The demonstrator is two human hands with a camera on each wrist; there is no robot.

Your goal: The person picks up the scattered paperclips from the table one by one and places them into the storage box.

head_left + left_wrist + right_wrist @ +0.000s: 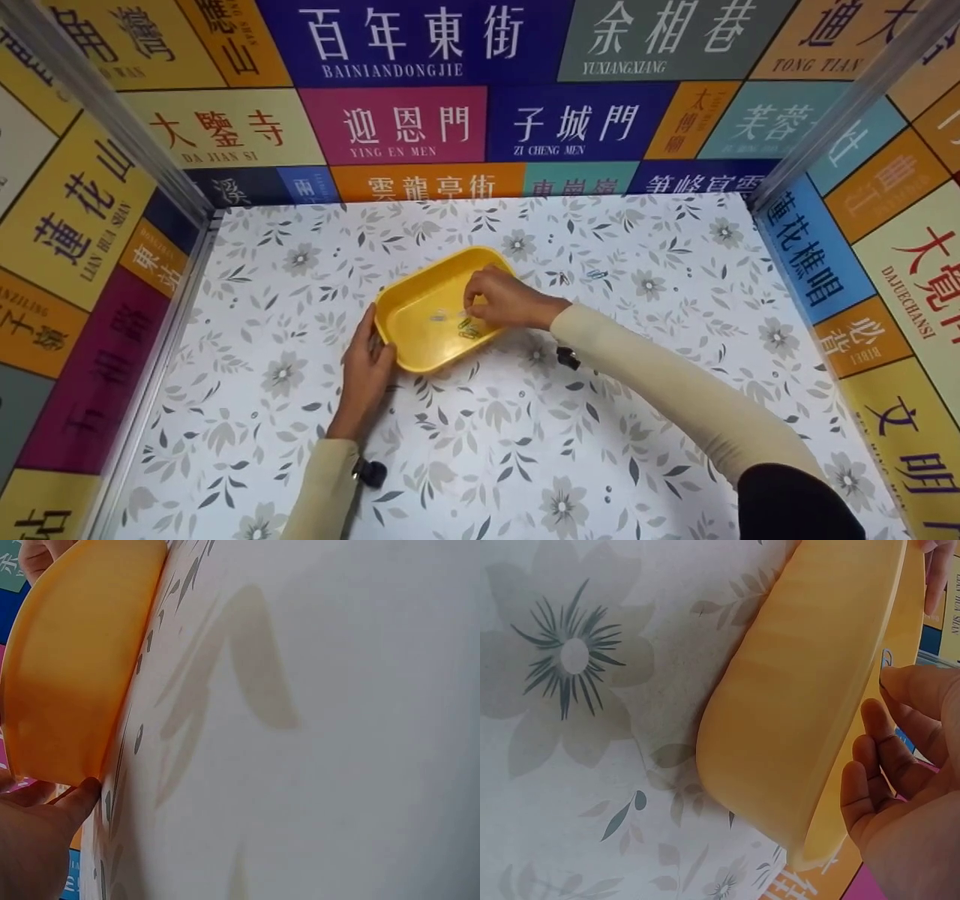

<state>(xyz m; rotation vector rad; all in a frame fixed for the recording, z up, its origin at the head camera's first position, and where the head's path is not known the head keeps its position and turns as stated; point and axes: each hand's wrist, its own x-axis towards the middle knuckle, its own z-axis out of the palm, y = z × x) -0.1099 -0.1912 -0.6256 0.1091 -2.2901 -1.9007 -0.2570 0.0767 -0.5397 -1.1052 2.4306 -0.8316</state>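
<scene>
A yellow plastic tray (420, 352) stands on the table, with several small paper clips (469, 328) on its floor. My left hand (367, 367) holds the tray's left end, thumb near the lower edge and fingers along the side; the left wrist view shows the thumb (84, 795) against the tray's base. Over the tray's right part, my right hand (499, 298) has its thumb and index finger together. In the right wrist view a small blue paper clip (886, 658) sticks out at these fingertips, and the other fingers are loosely curled beside the rim.
To the right of the tray, a few more clips (596, 274) lie on the flower-patterned table (600, 450). Panels with large lettering (405, 124) stand along the back and both sides. A metal frame edge (161, 352) runs along the left.
</scene>
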